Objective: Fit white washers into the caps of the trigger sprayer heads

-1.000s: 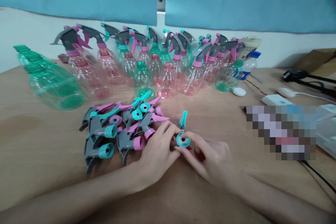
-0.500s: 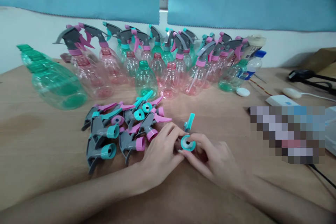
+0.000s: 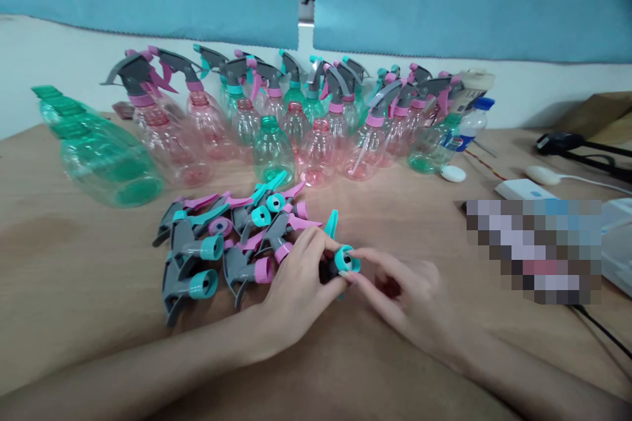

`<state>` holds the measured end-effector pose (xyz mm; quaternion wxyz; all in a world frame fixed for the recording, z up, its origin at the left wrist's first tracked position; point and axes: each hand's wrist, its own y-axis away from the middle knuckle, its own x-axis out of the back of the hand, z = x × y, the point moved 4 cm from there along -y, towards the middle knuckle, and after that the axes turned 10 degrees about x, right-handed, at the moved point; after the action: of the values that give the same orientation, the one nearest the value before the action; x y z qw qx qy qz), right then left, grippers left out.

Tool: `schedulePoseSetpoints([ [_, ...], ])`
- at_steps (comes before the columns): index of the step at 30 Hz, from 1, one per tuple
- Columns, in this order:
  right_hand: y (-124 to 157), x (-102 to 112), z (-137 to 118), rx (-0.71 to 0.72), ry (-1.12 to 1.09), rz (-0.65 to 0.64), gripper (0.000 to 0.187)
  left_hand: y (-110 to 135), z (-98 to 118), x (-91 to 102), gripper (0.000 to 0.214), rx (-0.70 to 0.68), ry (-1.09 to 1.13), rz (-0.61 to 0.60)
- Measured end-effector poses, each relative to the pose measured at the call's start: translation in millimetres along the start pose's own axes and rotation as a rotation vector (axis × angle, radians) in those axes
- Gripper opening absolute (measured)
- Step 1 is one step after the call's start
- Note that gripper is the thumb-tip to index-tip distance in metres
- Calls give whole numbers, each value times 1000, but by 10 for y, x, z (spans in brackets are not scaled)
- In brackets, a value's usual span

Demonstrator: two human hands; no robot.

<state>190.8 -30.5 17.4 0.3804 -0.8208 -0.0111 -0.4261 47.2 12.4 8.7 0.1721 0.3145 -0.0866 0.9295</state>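
Observation:
My left hand [image 3: 303,276] is closed round a grey trigger sprayer head [image 3: 332,227] with a turquoise trigger. The turquoise collar [image 3: 340,258] of that head faces up and to the right, a small dark hole showing inside. At the collar's rim, my right hand [image 3: 405,289] pinches with thumb and index finger. Much of the grey body is hidden behind the left fingers. Left of my hands lies a pile of loose sprayer heads [image 3: 240,266], grey with pink or turquoise collars and triggers.
Pink and green spray bottles stand behind the pile, such as an uncapped green bottle [image 3: 273,148] and a pink one [image 3: 318,151]. Several at the back wear sprayer heads. Rightward are a blue-capped drink bottle [image 3: 476,120], a white round object [image 3: 453,173], cables and a blurred-out patch.
The sprayer head has shifted slightly left and turned in my hands. Its collar opening tilts more to the right, and the trigger has swung left. The pile lies as before.

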Motion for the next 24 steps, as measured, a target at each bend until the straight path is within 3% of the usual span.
schedulePoseSetpoints([
  [10,32,-117,81,-224,-373,-78,28,-8,14,23,12,-54,30,-8],
  [15,28,-116,122,-281,-412,-109,25,1,20,16,10,-75,12,-22],
  [24,21,-140,109,-261,-407,-134,23,-6,17,10,11,-48,35,-61],
])
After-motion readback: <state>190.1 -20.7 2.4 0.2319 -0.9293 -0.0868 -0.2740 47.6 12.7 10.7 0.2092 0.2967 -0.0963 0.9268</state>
